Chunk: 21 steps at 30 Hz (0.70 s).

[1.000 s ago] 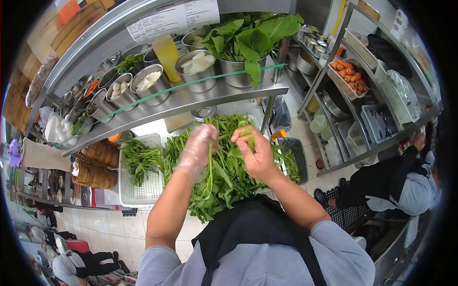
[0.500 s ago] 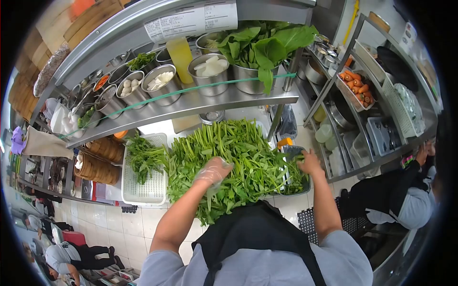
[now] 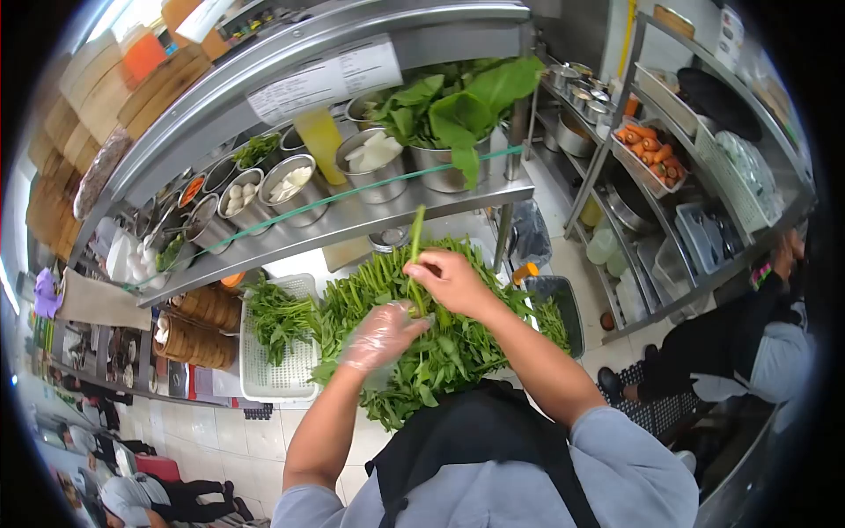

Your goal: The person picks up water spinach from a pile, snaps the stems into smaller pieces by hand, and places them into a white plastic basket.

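Note:
A large pile of leafy green stalks (image 3: 449, 361) covers the worktop before me. My left hand (image 3: 378, 336), in a clear plastic glove, is closed around the lower part of a green stem (image 3: 417, 231). Bare-skinned, my right hand (image 3: 444, 277) pinches the same stem higher up, so it stands nearly upright over the pile. Left of the pile, a white perforated basket (image 3: 304, 374) holds more greens. A dark bin (image 3: 574, 308) with leaves in it is at the right.
Above the worktop, a steel shelf (image 3: 352, 216) carries metal pots of ingredients and large leaves. A rack (image 3: 616, 158) with a basket of carrots (image 3: 650, 157) stands right. A co-worker (image 3: 739, 352) is at the far right, others lower left.
My right hand has moved left from the bin to the middle of the pile and now holds a raised stem. My left hand has closed on that stem. The view has shifted slightly.

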Each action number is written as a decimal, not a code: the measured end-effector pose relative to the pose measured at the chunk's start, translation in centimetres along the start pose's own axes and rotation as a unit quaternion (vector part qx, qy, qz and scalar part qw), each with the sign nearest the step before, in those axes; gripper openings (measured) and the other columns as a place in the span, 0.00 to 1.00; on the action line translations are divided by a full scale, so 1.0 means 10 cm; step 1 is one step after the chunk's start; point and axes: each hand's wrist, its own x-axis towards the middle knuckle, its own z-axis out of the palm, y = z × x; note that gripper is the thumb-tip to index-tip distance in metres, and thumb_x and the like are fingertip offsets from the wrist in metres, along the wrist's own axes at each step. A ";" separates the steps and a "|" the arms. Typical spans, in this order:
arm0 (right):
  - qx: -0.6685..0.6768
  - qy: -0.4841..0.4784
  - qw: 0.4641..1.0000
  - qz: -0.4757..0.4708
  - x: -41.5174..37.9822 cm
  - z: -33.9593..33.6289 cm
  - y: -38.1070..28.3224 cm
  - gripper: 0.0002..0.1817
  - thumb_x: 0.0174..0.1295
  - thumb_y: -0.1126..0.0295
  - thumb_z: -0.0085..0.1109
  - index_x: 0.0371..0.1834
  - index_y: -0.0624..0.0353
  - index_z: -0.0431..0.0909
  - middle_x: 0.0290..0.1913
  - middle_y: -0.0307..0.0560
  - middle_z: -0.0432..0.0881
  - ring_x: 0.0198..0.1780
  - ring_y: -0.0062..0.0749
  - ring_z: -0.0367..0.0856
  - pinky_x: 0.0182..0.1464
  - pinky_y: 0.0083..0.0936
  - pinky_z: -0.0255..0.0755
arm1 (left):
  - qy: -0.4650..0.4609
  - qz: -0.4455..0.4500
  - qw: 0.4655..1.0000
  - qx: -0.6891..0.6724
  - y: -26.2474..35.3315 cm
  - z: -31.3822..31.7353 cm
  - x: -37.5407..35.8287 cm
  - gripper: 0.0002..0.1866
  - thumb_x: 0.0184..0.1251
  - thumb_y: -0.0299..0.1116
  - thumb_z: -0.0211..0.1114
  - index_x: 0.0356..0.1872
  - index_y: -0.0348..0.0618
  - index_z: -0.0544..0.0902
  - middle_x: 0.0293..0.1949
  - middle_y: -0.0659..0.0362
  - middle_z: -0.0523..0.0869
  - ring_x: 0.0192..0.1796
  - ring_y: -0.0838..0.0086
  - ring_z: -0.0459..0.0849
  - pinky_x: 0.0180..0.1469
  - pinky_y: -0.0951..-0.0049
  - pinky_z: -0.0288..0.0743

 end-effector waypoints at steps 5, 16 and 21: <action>0.216 0.105 0.968 -0.074 -0.18 -0.44 -0.70 0.12 0.77 0.66 0.59 0.51 0.63 0.84 0.41 0.38 0.85 0.40 0.19 0.80 0.45 0.21 0.76 | 0.073 -0.006 0.964 -0.255 -0.52 -0.70 -0.31 0.15 0.64 0.40 0.78 0.48 0.46 0.90 0.48 0.57 0.92 0.53 0.70 0.88 0.62 0.64 0.79; 0.414 0.128 0.901 -0.008 0.01 -0.39 -0.61 0.09 0.76 0.65 0.61 0.48 0.59 0.79 0.34 0.40 0.85 0.33 0.22 0.84 0.38 0.22 0.80 | 0.135 0.089 0.965 -0.206 0.25 -1.02 -0.70 0.20 0.74 0.47 0.68 0.50 0.39 0.90 0.44 0.55 0.92 0.47 0.71 0.87 0.55 0.69 0.78; 0.396 0.106 0.911 0.044 -0.04 -0.19 -0.51 0.08 0.75 0.66 0.61 0.48 0.59 0.79 0.34 0.40 0.85 0.33 0.22 0.84 0.37 0.21 0.80 | 0.059 0.087 0.980 -0.166 0.26 -0.71 -0.25 0.20 0.77 0.46 0.63 0.49 0.38 0.90 0.36 0.56 0.90 0.40 0.71 0.84 0.49 0.69 0.77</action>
